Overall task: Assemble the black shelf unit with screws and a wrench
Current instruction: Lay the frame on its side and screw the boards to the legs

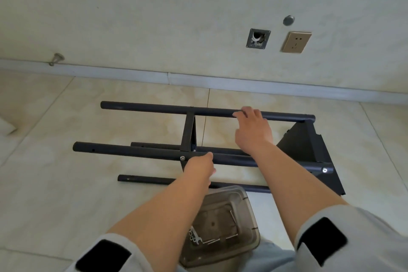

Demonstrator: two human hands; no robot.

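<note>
On the tiled floor (66,183) by the wall, the black shelf unit (304,146) lies on its side, poles running left to right. The right hand (254,130) curls its fingers (239,114) over the far upper pole (154,108). The left hand (199,166) reaches the near pole (132,152) beside a screw (182,158); whether its fingers grasp anything, I cannot tell. A clear bin (249,216) with wrenches (195,237) sits below.

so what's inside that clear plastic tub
The clear plastic tub holds a small wrench, some nuts and hex keys. The left forearm hides its left edge.
</note>
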